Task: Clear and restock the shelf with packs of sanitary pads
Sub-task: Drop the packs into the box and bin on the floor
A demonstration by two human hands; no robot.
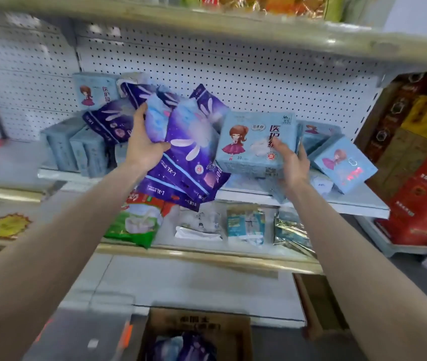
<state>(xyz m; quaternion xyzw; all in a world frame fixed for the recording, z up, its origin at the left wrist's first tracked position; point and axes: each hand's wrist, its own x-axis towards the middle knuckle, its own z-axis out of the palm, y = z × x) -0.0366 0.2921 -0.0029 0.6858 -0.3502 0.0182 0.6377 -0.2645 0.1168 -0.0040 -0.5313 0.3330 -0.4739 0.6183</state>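
Left hand (143,144) is gripping a fanned bundle of purple packs (191,152), with the thumb lying across the front face and the fingers curling over the far top edge. The bundle is overhanging the near edge of the shelf (358,201). Its long axis is running far-left to near-right, and the low ends are drooping past the lip.

Right hand (293,165) is pinching the right edge of a light-blue pack (251,142), one digit on the front and the rest going behind. That pack is standing upright on the shelf, facing the camera and touching the purple bundle on its left.

Key relation: the cardboard box (199,324) is sitting on the floor, near and straight below, between the two forearms, with purple packs already showing inside. I'm reading this as the clearing phase. The bundle looks likely to go down and toward the near side, and the left hand is the loaded one almost over the box.

Hard to make out:
- Motion blur is smearing the bundle, so I can't count the packs.
- The right-hand fingers behind the blue pack are hidden.
- The box is being cut off by the bottom edge.
- More blue packs (77,149) are standing far-left, partly hidden behind the bundle.
- One tilted blue pack (342,165) is leaning at the right.
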